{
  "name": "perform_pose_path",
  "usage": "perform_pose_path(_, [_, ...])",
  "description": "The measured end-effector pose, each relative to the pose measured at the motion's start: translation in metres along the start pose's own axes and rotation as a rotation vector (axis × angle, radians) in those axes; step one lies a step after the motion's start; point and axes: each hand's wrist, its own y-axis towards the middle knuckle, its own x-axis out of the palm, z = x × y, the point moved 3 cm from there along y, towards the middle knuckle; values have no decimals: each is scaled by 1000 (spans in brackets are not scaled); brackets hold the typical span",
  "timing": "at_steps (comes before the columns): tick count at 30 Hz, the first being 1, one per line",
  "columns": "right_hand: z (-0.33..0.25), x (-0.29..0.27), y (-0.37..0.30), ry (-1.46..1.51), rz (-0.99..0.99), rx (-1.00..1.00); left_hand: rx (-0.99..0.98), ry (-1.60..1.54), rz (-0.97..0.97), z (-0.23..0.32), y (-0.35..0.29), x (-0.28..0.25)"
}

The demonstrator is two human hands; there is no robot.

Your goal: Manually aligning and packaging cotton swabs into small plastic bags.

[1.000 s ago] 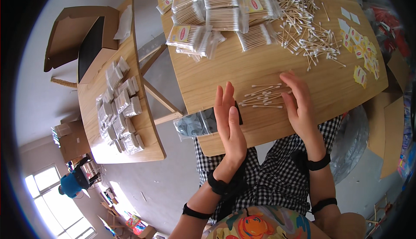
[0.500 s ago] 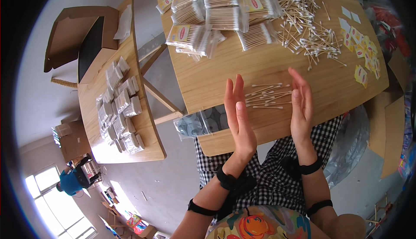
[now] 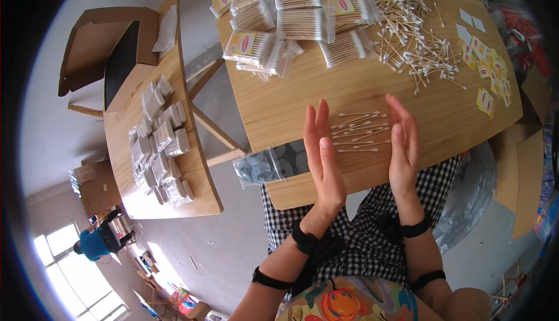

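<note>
Several cotton swabs (image 3: pixel 361 130) lie side by side on the wooden table (image 3: pixel 279 102), pointing roughly left to right. My left hand (image 3: pixel 326 161) stands on edge at their left ends, fingers stretched up and thumb raised. At their right ends my right hand (image 3: pixel 403 152) stands the same way, palm facing inward. Both hands are open and hold nothing. Whether the palms touch the swab tips I cannot tell exactly.
Clear bags packed with swabs (image 3: pixel 298 24) are stacked at the table's far side, beside a loose swab heap (image 3: pixel 402 12). Small yellow cards (image 3: pixel 492 73) lie at the right. A side table (image 3: pixel 198 175) bears more packs (image 3: pixel 160 152) and an open carton (image 3: pixel 125 59).
My hands have drawn slightly closer together, the right one inward to the left. The swabs between them lie with their ends more evenly lined up.
</note>
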Motion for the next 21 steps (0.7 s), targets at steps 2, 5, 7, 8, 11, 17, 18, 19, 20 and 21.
perform_pose_path(2, [0,6,-3,10,-22,2,-3,2,-7,0,-1,2])
perform_pose_path(5, [1,8,-4,24,-25,-22,2,-4,-29,3,-1,5])
perform_pose_path(7, [5,3,-5,55,-19,-40,9,-23,-35,1,-1,3])
perform_pose_path(8, [4,0,-5,-12,-30,-48,15,-31,-36,1,-1,2])
perform_pose_path(11, [3,-11,-8,-218,-56,-88,35,-39,-39,5,0,-2])
perform_pose_path(17, [4,-17,-11,-358,-67,-118,11,-26,-31,6,-2,-2])
perform_pose_path(18, [4,-15,-12,-345,-72,-106,10,-22,-36,7,-3,1])
perform_pose_path(19, [4,-14,-14,-334,-75,-93,12,-9,-47,13,-5,8])
perform_pose_path(20, [2,-13,-15,-314,-75,-83,12,-11,-50,12,-6,10])
perform_pose_path(21, [1,-12,-17,-294,-74,-74,12,-13,-54,10,-6,12])
